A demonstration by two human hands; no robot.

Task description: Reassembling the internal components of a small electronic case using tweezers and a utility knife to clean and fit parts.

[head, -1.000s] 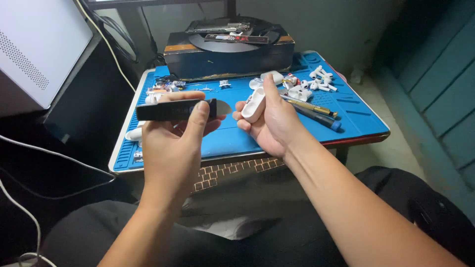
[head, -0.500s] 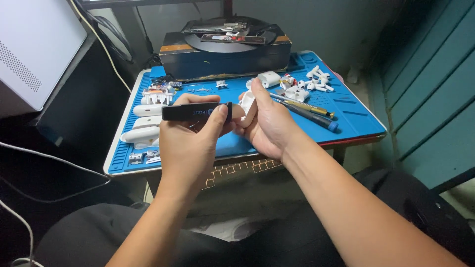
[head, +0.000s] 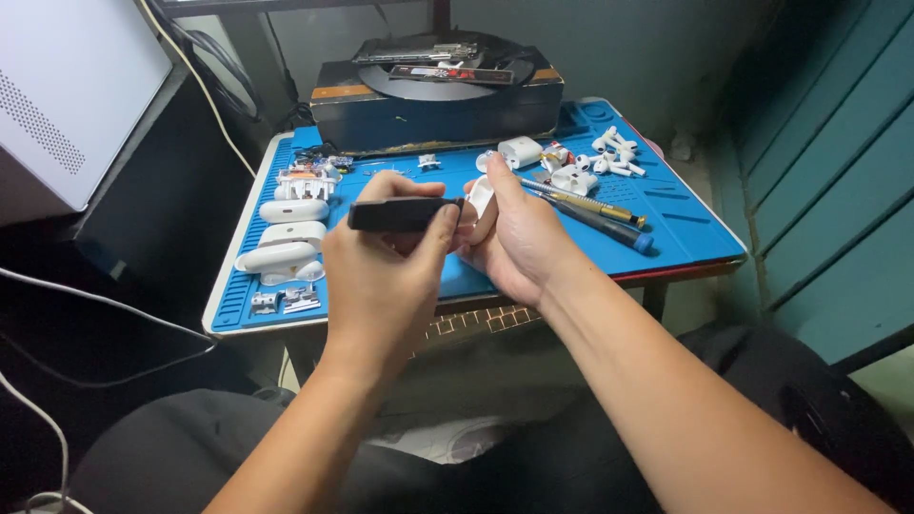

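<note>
Your hands have come together since a second ago, when they were apart. Your left hand [head: 386, 276] keeps a full grip on a black tool [head: 400, 214], a flat dark bar held level, fingers wrapped under it and thumb on its near side. The bar's right tip now meets the white case [head: 479, 205] pinched in your right hand [head: 519, 243], thumb up along its left face, fingers behind. Tool and case are in the air above the near middle of the mat, not resting on it. From the way they meet, the tool looks set against the case's edge, so the work on the case seems to be under way rather than finished.

Left to right on the blue mat [head: 685, 238]: three white oval shells [head: 290, 233] stacked in a column near the left edge, with small metal parts [head: 281, 302] nearer you; small white earbud pieces [head: 571, 176] far right of centre; two long screwdrivers [head: 595, 209] lying slanted at the right.

The mat covers a small table. At its far side sits a dark box [head: 433, 100] with tools on top. A pale perforated panel [head: 67, 95] stands at the far left, cables hang below it, and a teal slatted wall [head: 828, 181] runs along the right.
</note>
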